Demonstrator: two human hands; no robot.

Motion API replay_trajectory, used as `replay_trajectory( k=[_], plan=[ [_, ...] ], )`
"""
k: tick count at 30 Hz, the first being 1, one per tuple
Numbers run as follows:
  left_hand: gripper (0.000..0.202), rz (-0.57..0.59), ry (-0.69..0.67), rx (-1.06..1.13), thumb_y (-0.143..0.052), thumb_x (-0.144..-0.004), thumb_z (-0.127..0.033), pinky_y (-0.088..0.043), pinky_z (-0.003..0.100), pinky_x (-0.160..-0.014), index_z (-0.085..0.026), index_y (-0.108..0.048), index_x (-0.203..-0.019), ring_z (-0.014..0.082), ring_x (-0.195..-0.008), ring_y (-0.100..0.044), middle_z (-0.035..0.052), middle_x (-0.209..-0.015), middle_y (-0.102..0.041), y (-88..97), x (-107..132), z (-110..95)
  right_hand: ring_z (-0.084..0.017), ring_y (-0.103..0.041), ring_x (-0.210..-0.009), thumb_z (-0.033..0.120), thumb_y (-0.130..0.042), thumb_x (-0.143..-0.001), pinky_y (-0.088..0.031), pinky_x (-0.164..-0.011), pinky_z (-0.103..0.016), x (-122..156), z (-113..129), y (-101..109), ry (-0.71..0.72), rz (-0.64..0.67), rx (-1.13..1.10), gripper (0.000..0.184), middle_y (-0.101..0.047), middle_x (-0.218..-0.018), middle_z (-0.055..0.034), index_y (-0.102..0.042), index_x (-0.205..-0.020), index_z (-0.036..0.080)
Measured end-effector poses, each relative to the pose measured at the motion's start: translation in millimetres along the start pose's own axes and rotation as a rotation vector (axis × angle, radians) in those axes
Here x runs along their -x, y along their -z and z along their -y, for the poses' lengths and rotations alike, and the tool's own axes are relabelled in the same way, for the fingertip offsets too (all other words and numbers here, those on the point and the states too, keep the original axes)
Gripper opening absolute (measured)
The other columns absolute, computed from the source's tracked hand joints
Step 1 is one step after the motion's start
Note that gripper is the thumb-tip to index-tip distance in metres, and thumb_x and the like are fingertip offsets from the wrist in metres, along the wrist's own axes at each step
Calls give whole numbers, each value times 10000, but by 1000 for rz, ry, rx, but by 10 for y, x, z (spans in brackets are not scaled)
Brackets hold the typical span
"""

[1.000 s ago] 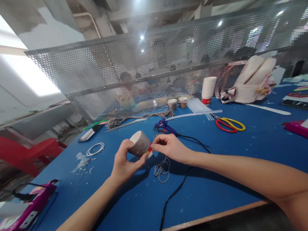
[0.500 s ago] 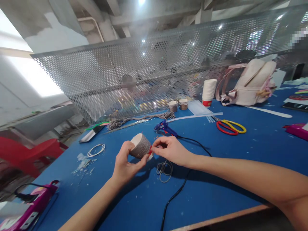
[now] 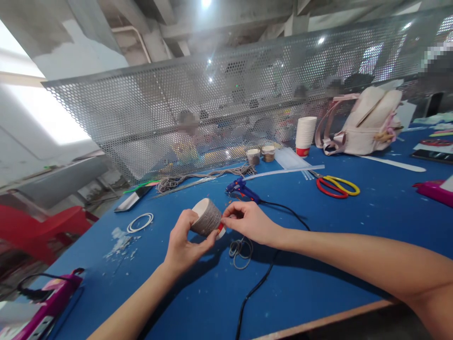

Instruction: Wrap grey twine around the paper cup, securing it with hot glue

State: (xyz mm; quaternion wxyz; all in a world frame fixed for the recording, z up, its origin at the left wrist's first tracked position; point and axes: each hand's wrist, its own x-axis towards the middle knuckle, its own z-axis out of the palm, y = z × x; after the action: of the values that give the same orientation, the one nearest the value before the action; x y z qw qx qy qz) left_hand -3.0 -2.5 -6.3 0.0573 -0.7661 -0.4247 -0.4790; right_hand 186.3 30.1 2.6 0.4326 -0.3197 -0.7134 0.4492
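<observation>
My left hand (image 3: 184,243) grips a paper cup (image 3: 207,218) lying on its side above the blue table (image 3: 318,264); grey cord is wound round most of the cup, and its red band shows at the rim end. My right hand (image 3: 249,221) is closed in a pinch at that rim end, fingertips pressed on the cord there. Loose grey cord (image 3: 240,247) hangs down from the cup and coils on the table below my right hand. A blue glue gun (image 3: 242,189) lies just behind my hands, its black cable (image 3: 264,278) running toward me.
Red and yellow scissors (image 3: 336,185), clear glue sticks (image 3: 288,171), a stack of paper cups (image 3: 305,136), two wrapped cups (image 3: 261,154) and a pale backpack (image 3: 368,122) lie farther back. A cord bundle (image 3: 184,178), white rings (image 3: 140,222) and a pink power strip (image 3: 49,307) are to the left. Perforated metal screen behind.
Both hands stay at the cup; my right fingers have shifted slightly along its rim end. The view has drifted a little.
</observation>
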Motion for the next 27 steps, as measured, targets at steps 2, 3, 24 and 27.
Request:
replay_trajectory(
  k=[2,3,24,27],
  plan=[
    [204,1,-3,12,-677,-690,-275,-413,234,-552,-204,-486,-710,115,-611,-483,-27,-674,-517,1,-2,-1,-86,-422,-547,197,-646,-736,-346,-511,-222,-5,-9,1,-3,0,-3,76,-501,-577,43,-620,-685,147],
    [200,4,2,18,-677,-691,-274,-411,235,-550,-203,-491,-716,114,-608,-482,-28,-674,-516,1,-1,1,-86,-425,-546,200,-649,-735,-347,-511,-223,-9,-14,0,-5,2,-8,78,-502,-576,43,-619,-686,147],
    [431,115,265,449,-354,-877,-532,-380,307,-579,-198,-497,-646,161,-632,-413,15,-667,-465,66,29,169,-53,-460,-514,233,-775,-631,-357,-489,-195,-53,-70,-41,-345,91,-435,267,-571,-677,46,-572,-790,162],
    [440,128,352,535,-328,-898,-484,-371,310,-555,-202,-507,-612,162,-611,-405,23,-668,-459,35,35,187,-36,-474,-471,223,-796,-610,-339,-436,-185,-19,-92,-73,-413,171,-547,398,-608,-793,26,-578,-939,163]
  ],
)
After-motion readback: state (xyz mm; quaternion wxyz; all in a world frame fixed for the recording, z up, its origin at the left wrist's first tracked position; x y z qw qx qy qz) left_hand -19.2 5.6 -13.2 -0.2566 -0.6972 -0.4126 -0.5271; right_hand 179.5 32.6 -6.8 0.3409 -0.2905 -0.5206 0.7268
